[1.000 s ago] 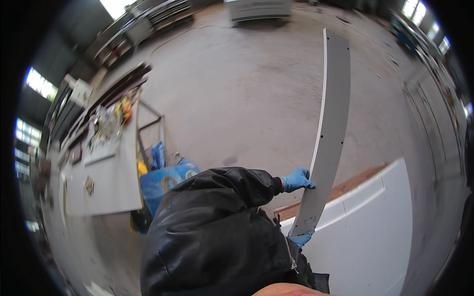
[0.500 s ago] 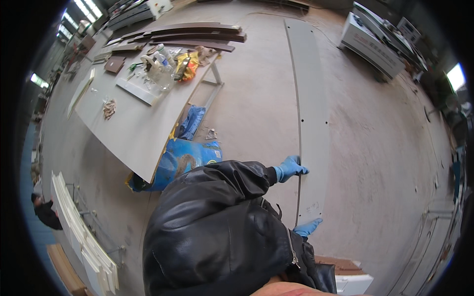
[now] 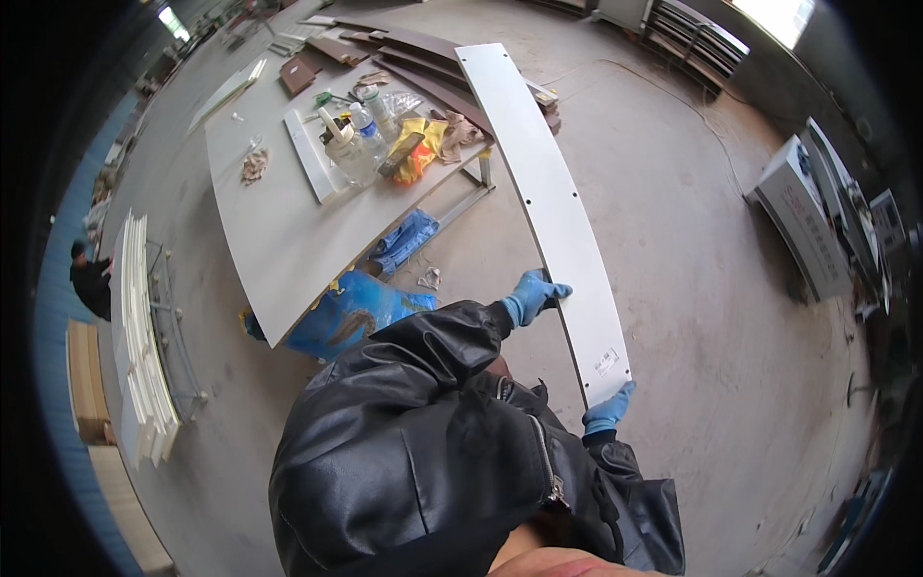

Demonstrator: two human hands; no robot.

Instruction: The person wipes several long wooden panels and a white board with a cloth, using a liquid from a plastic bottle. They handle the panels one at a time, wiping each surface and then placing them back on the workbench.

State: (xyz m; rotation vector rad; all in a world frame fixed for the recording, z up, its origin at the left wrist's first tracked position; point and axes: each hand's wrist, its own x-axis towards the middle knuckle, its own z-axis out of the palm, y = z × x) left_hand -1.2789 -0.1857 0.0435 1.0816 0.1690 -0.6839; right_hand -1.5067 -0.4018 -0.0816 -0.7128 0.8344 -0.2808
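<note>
A long white board [image 3: 550, 192] with small dark holes along its edges and a label near its close end stretches away from me. My left hand [image 3: 532, 297], in a blue glove, grips its left edge, the thumb lying over the top face. At the near end, my blue-gloved right hand [image 3: 610, 408] holds the short edge; the fingers underneath are hidden. The board's far end overlaps the view of brown panels [image 3: 437, 82] at the back of the table [image 3: 279, 226].
On the table are a spray bottle [image 3: 348, 154], a yellow-orange cloth [image 3: 415, 154] and a white strip [image 3: 310, 162]. Under it lies a blue sack [image 3: 361, 313]. White panels [image 3: 144, 337] lean on a rack at left, near another person [image 3: 90, 279]. A white machine [image 3: 803, 216] stands right.
The far end of the board has swung left toward the table, and the board looks brighter. Both hands have moved with it, still holding it. The view has turned left.
</note>
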